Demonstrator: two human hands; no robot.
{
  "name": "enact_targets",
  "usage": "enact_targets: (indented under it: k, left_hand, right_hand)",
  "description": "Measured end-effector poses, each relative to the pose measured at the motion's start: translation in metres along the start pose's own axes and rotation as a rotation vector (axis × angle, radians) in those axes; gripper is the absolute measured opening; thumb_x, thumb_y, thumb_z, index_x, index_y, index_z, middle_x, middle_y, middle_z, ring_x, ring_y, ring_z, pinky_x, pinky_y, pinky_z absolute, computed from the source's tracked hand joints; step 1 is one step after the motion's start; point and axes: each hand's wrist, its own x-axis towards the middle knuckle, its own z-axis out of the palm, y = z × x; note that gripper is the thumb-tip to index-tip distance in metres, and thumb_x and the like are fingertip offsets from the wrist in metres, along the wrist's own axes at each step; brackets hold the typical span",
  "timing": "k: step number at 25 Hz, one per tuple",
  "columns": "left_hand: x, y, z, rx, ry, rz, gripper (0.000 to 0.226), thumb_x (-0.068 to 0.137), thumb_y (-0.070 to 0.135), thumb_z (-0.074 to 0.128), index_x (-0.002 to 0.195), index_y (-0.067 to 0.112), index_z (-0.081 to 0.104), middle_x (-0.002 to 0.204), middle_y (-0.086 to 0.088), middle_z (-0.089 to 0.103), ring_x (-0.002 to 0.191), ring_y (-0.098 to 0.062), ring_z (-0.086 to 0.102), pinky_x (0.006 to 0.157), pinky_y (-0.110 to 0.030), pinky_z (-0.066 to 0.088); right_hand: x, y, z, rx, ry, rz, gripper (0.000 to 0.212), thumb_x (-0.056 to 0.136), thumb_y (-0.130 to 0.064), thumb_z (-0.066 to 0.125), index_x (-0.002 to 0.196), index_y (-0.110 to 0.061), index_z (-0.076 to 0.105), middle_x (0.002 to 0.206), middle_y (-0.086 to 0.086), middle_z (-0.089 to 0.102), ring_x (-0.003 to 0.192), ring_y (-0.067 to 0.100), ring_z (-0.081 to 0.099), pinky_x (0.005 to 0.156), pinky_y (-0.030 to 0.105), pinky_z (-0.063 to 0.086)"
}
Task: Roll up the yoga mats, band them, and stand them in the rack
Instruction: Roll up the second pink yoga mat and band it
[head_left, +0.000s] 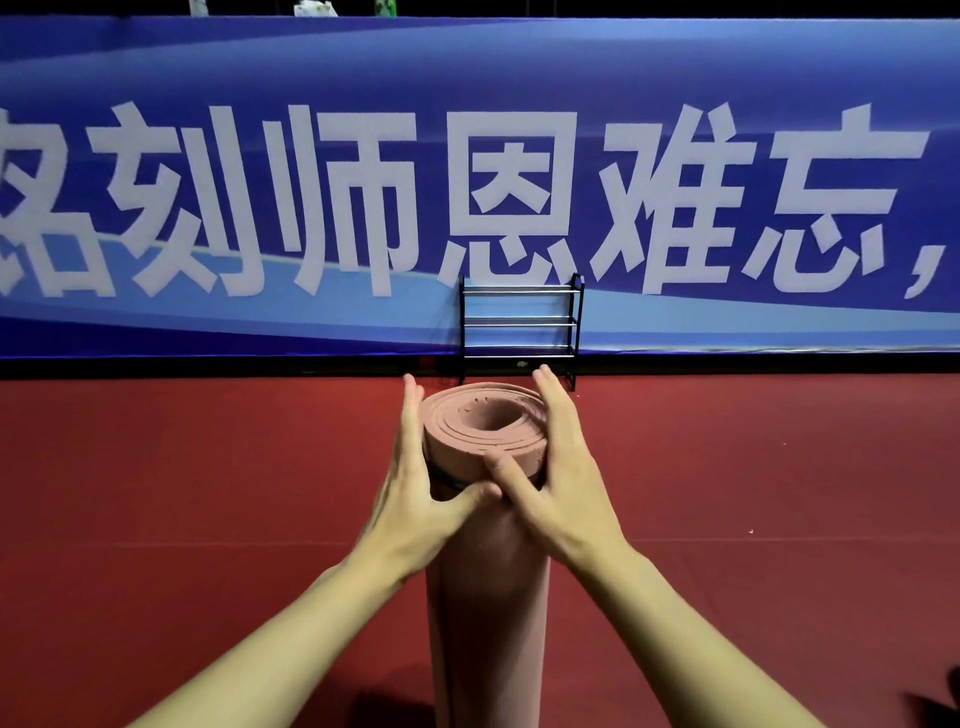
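Blue banner (675, 67): 刻师恩难忘; left hand (415, 493), right hand (561, 483) clasp rolled mat (488, 597).

Both bare arms reach out in front, close together. The left hand (415, 483) and the right hand (563, 478) wrap round the top of the rolled mat (485, 623), fingers up its sides, thumbs meeting in front.

head cam | I'm looking from the wearer's head, forward and slightly down | rolled mat (488, 597) close in front | rack (521, 322), banner (208, 67) beyond
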Motion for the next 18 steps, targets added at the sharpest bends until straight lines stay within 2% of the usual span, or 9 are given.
enact_targets:
  k: [2,3,6,8,10,12,13,16,18]
  left_hand:
    - [0.002,0.005,0.002,0.085,0.026,0.04,0.117,0.068,0.084,0.062,0.152,0.058,-0.015,0.167,0.018,0.006,0.144,0.02,0.005,0.107,0.002,0.013]
    - [0.002,0.005,0.004,0.105,0.014,0.042,0.113,0.07,0.082,0.062,0.151,0.06,-0.015,0.168,0.018,0.006,0.144,0.021,0.005,0.104,0.004,0.012]
    - [-0.003,-0.003,0.009,0.116,0.012,0.04,0.102,0.077,0.087,0.049,0.15,0.062,-0.016,0.168,0.015,0.006,0.149,0.013,0.004,0.106,-0.002,0.012]
    - [-0.011,-0.011,0.012,0.118,0.02,0.057,0.092,0.08,0.091,0.036,0.149,0.062,-0.018,0.167,0.015,0.005,0.147,0.016,0.001,0.108,-0.002,0.012]
    - [-0.012,-0.016,0.012,0.13,0.048,0.08,0.09,0.082,0.091,0.031,0.151,0.059,-0.017,0.165,0.019,0.006,0.149,0.012,0.005,0.117,-0.014,0.016]
    - [-0.003,-0.013,0.01,0.143,0.142,0.134,0.09,0.085,0.088,0.033,0.156,0.051,-0.008,0.166,0.02,0.009,0.154,-0.002,0.009,0.124,-0.031,0.017]
    - [0.002,-0.01,0.009,0.127,0.187,0.158,0.089,0.086,0.086,0.035,0.158,0.048,-0.003,0.167,0.016,0.011,0.155,-0.006,0.01,0.125,-0.031,0.015]
    - [0.01,0.001,0.013,0.078,0.202,0.174,0.091,0.084,0.086,0.041,0.157,0.051,0.001,0.169,0.005,0.013,0.154,-0.003,0.013,0.115,-0.007,0.015]
    - [0.004,-0.001,0.021,0.11,0.183,0.162,0.094,0.082,0.086,0.043,0.157,0.051,-0.003,0.17,0.006,0.005,0.152,0.004,0.01,0.107,0.001,0.015]
  right_hand:
    - [-0.004,0.007,0.004,-0.056,0.018,-0.013,0.091,0.091,-0.062,0.054,0.162,-0.037,0.002,0.17,-0.015,0.004,0.154,0.008,0.021,0.121,0.037,0.031]
    - [-0.006,0.009,0.003,-0.06,0.035,-0.019,0.093,0.091,-0.064,0.052,0.161,-0.039,-0.004,0.171,-0.014,0.0,0.154,0.007,0.018,0.121,0.036,0.031]
    - [-0.019,0.023,-0.002,-0.113,-0.029,0.016,0.102,0.089,-0.069,0.051,0.158,-0.04,-0.017,0.171,-0.011,0.007,0.154,0.006,0.02,0.12,0.034,0.033]
    - [-0.03,0.029,-0.005,-0.162,-0.109,0.035,0.107,0.086,-0.07,0.054,0.156,-0.044,-0.022,0.17,-0.014,0.011,0.152,0.007,0.025,0.118,0.03,0.035]
    - [-0.028,0.029,-0.01,-0.185,-0.107,0.023,0.108,0.084,-0.071,0.055,0.157,-0.044,-0.02,0.168,-0.015,0.02,0.15,0.009,0.032,0.115,0.028,0.036]
    - [-0.016,0.025,-0.015,-0.137,-0.026,0.015,0.105,0.085,-0.074,0.053,0.16,-0.041,-0.013,0.167,-0.017,0.023,0.15,0.005,0.03,0.115,0.028,0.034]
    - [-0.01,0.022,-0.015,-0.081,0.003,0.026,0.103,0.085,-0.076,0.051,0.16,-0.041,-0.011,0.167,-0.018,0.019,0.15,0.0,0.026,0.116,0.028,0.031]
    - [-0.004,0.014,-0.006,-0.039,-0.017,0.084,0.099,0.087,-0.077,0.043,0.159,-0.041,-0.015,0.169,-0.021,0.006,0.148,-0.012,0.017,0.116,0.019,0.024]
    - [-0.012,0.016,0.004,-0.089,-0.022,0.072,0.097,0.09,-0.074,0.039,0.158,-0.038,-0.019,0.169,-0.018,0.001,0.148,-0.012,0.013,0.116,0.016,0.024]
